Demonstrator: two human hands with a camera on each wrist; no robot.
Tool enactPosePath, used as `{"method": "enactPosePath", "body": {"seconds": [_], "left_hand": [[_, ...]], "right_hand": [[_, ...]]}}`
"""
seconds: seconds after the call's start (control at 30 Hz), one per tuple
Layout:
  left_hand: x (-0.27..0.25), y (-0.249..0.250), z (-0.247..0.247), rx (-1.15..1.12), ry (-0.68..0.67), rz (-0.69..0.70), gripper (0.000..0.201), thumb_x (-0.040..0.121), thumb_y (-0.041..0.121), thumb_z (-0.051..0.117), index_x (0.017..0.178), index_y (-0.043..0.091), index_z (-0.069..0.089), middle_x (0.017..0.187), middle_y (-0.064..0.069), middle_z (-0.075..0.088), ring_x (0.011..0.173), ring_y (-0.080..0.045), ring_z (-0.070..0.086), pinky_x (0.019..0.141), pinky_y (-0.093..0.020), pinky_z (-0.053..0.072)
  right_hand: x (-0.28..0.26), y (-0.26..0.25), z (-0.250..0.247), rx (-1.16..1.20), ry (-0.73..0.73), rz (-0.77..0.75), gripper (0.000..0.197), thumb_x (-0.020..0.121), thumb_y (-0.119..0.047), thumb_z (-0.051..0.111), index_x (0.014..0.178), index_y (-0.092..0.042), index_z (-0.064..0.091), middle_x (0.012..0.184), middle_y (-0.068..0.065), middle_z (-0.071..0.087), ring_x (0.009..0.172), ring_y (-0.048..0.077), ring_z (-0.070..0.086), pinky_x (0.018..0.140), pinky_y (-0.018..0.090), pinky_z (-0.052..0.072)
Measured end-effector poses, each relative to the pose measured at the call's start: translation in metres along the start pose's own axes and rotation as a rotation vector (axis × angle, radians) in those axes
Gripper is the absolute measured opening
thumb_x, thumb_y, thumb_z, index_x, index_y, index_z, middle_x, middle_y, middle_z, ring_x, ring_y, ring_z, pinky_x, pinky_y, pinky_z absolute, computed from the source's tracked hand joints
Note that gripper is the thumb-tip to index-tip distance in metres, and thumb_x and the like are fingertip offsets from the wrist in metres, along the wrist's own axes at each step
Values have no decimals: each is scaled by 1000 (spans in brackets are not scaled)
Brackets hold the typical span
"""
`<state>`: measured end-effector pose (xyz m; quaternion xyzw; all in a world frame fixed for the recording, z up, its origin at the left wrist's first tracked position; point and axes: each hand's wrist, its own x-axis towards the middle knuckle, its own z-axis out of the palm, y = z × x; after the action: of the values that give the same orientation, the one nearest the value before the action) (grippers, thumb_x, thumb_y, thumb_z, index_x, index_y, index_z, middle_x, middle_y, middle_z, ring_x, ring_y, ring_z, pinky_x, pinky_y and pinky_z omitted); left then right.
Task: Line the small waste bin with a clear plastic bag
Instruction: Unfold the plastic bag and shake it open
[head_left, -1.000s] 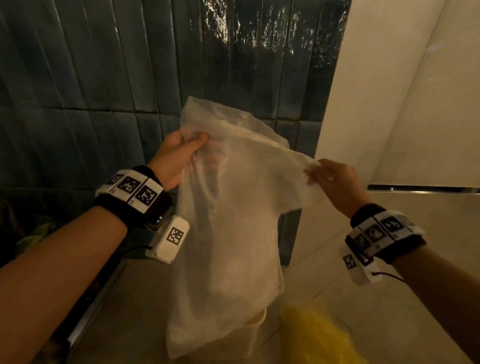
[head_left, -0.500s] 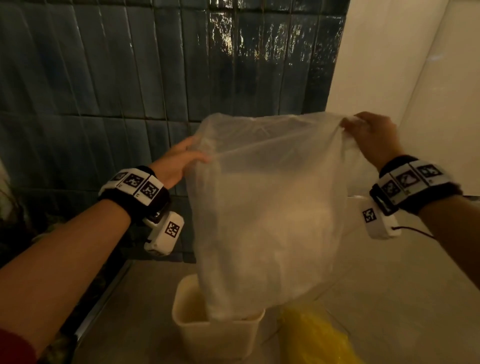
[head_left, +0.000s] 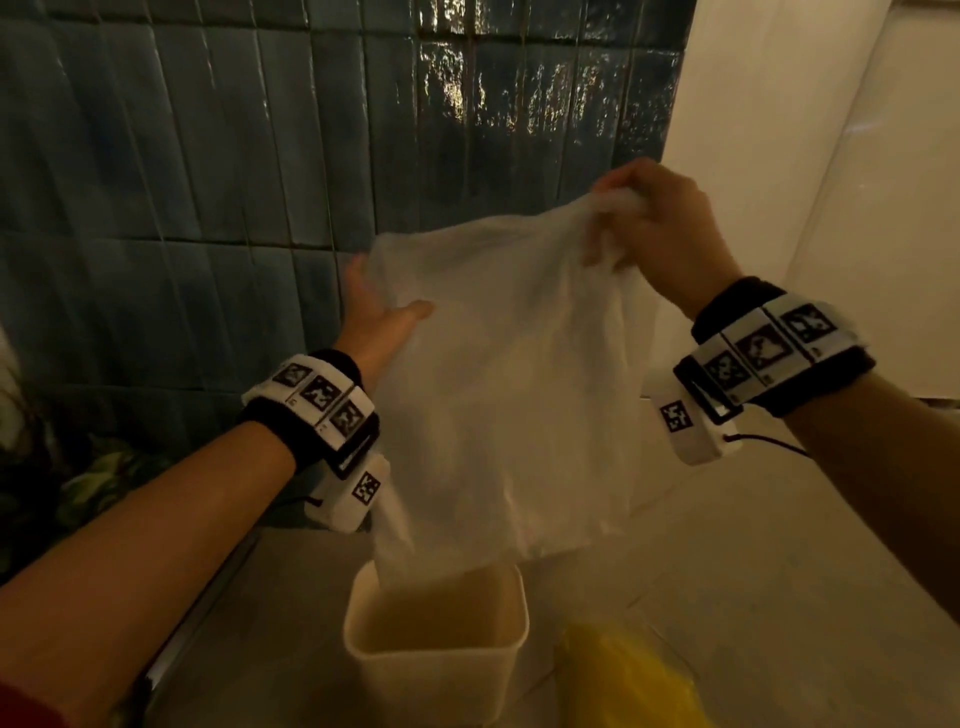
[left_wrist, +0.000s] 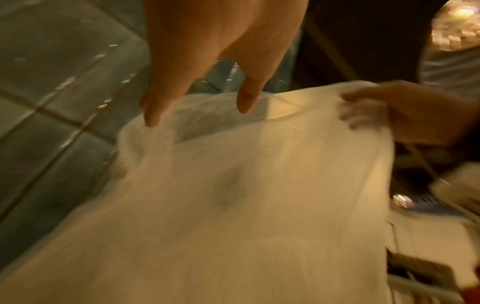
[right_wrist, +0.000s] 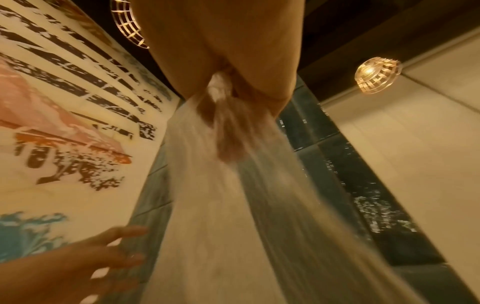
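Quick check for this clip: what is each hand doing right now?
Left hand: open, straight fingers against the edge of the clear plastic bag, not gripping.
Right hand: closed, gripping the bag's bunched top corner.

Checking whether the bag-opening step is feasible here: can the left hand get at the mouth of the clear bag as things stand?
Probably yes. The left hand, fingers straight, is at the clear bag's upper edge, nothing between; the right hand grips the other corner, above the bin.
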<state>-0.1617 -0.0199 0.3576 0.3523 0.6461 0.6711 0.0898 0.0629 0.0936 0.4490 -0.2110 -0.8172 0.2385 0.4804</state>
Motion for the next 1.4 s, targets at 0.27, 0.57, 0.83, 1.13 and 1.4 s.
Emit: {"method": "enactPosePath", "body": {"seconds": [0.27,0.57,0.83,1.13,1.4], "left_hand": [[-75,44,49,92,-110,376,85,67,57,68,135,28,26,134,3,31,124,-15,38,105,-34,40],[-94,20,59,73,-264,132,121,62,36,82,145,32,-6,148,11,22,134,-8,32,114,-38,33],[-107,-6,82,114,-420,-191,147,32,78,70,144,39,-15,159,3,8,146,-23,12,115,-53,23],[-90,6,99,61,-127,-138,92,48,68,60,122,14,48,124,-11,56,114,-29,54,98,-50,47],[-54,-17,43,526,-209,106,6,75,5,59,79,8,57,80,-7,59,77,-22,56,67,-26,41]], "right_hand": [[12,-59,37,446,-471,322,40,94,4,33,126,-13,50,93,19,64,71,22,66,59,29,59],[24,-56,57,687,-507,475,28,94,-13,50,121,-4,53,113,12,63,88,18,67,77,31,59],[27,-56,48,814,-555,406,9,83,-1,55,86,-10,53,126,11,42,116,32,56,92,45,54],[22,-54,46,656,-469,419,11,88,9,49,89,4,60,100,11,52,88,16,63,85,29,57],[32,-27,14,483,-271,327,43,88,0,52,130,5,44,98,6,58,86,14,62,73,20,56]]}}
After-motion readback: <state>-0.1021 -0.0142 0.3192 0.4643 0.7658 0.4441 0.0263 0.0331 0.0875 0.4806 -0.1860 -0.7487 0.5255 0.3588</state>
